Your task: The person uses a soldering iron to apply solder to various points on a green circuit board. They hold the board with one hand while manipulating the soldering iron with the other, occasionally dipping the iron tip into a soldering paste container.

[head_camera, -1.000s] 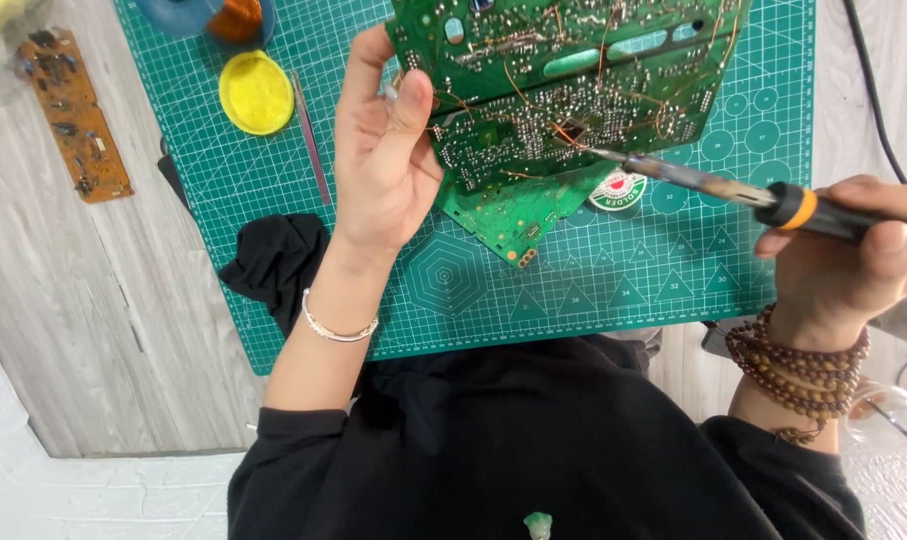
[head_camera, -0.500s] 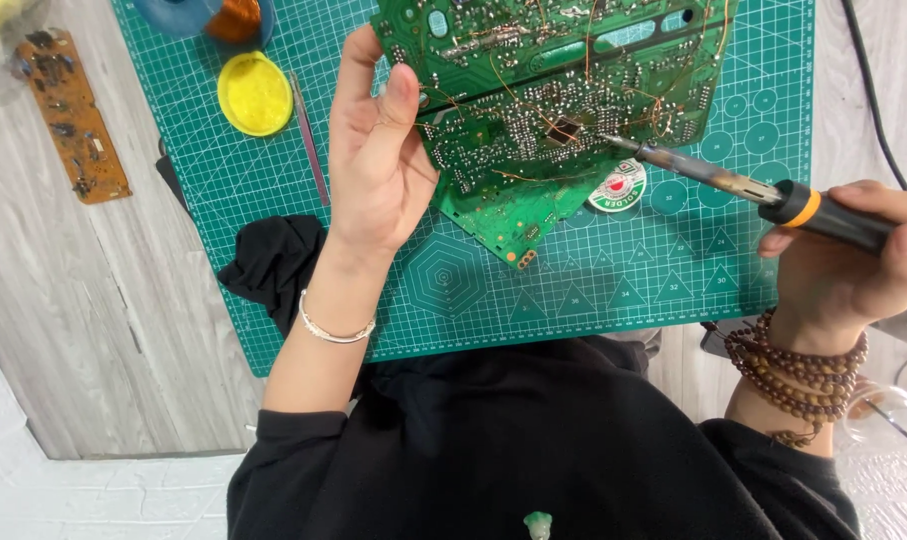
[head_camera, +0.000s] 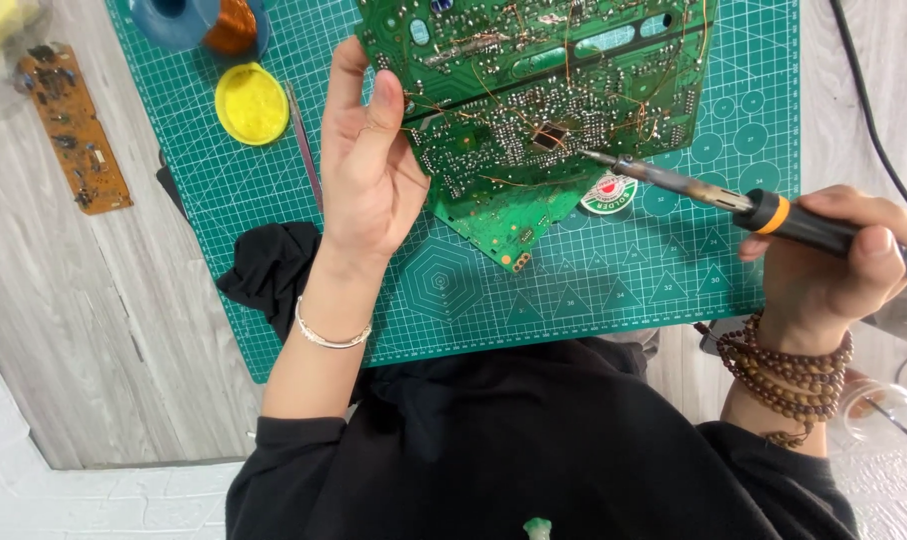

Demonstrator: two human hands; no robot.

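Note:
My left hand (head_camera: pixel 367 165) grips the left edge of a large green circuit board (head_camera: pixel 544 95), solder side up, held tilted over a green cutting mat (head_camera: pixel 614 290). My right hand (head_camera: pixel 839 265) holds a soldering iron (head_camera: pixel 719 198) with an orange collar and black handle. Its metal tip points left and sits just off a dark square patch near the board's middle. A smaller green board piece (head_camera: pixel 499 228) pokes out below the large one. A silver bracelet is on my left wrist and wooden bead bracelets are on my right.
A yellow round lid (head_camera: pixel 252 103), a spool of copper wire (head_camera: pixel 232 25) and thin tweezers (head_camera: pixel 305 145) lie at the mat's upper left. A small brown circuit board (head_camera: pixel 74 125) rests on the grey wood table. Black cloth (head_camera: pixel 269 265) lies at the mat's left edge. A round solder tin (head_camera: pixel 611 193) sits under the iron. A black cable (head_camera: pixel 869 110) runs at right.
The board has shifted slightly up and right in my left hand. The iron's tip has drawn a little away to the right of the dark square patch.

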